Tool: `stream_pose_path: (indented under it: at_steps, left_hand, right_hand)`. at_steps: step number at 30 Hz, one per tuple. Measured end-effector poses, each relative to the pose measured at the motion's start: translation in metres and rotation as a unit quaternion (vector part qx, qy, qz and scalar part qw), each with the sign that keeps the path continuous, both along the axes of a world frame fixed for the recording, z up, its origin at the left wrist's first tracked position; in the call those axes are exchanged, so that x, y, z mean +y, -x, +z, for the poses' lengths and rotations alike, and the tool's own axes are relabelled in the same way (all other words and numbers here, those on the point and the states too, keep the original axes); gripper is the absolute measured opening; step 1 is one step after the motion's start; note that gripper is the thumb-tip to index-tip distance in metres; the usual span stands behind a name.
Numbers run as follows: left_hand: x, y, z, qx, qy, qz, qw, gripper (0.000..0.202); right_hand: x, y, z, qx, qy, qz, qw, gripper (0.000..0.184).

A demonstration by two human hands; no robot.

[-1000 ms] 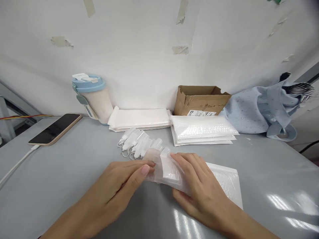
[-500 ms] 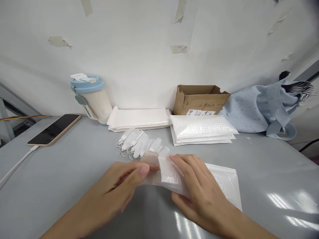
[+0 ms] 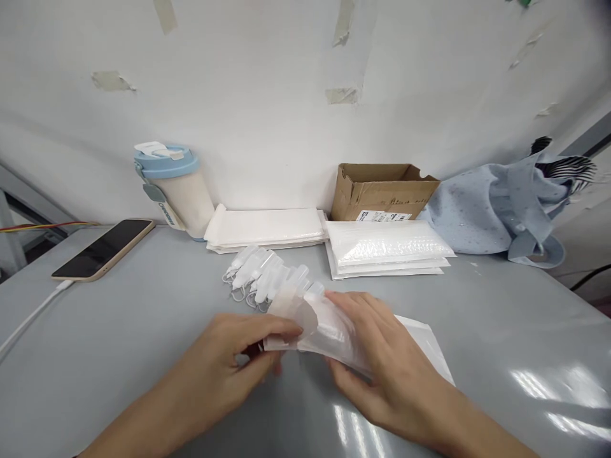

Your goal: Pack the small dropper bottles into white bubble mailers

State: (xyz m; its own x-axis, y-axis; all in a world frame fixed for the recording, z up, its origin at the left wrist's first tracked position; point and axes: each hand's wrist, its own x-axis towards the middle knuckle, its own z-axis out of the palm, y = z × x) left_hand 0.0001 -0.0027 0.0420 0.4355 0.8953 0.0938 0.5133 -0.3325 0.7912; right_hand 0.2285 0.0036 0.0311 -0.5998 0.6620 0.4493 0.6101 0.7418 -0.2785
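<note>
Left hand (image 3: 233, 356): Pinching the flap end of a white bubble mailer (image 3: 331, 327), index finger laid over the translucent flap (image 3: 286, 312), thumb below its near edge; the other fingers are largely hidden.

Right hand (image 3: 386, 350): Clasped around the mailer's body, fingers over the far edge, thumb beneath the near one.

Bubble mailer: Held between the two hands above the gray tabletop (image 3: 191, 267), its tail end running out past the right wrist.

Flap end: By an onlooker's reckoning, the step in hand is working this end of the mailer; whether anything is inside cannot be told from here. The next move seems to call for a steady right-hand grip and a clean fingertip purchase on the flap, without buckling the padding.

Plastic bottles (image 3: 260, 270): Small, translucent, with thin loops, clustered just beyond the mailer.

Mailer piles: Bubble mailers (image 3: 389, 245) lie beyond the mailer to the right, flat white envelopes (image 3: 267, 226) beyond it to the left.

Against the wall: Farther behind the mailer, an open cardboard box (image 3: 386, 197) and a pale-blue cloth bag (image 3: 477, 213) stand rightward, a blue-lidded tumbler (image 3: 188, 194) leftward.

Phone (image 3: 105, 248): Well left of the mailer, plugged into a white cable (image 3: 35, 315).
</note>
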Motion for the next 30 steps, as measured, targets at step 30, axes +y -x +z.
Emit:
stream_pose_path:
  at_steps: [30]
  left_hand:
    - [0.015,-0.009,-0.038,0.132,-0.445,-0.024,0.885,0.039]
  right_hand:
    - [-0.006,0.005,-0.004,-0.077,-0.210,0.010,0.975,0.038]
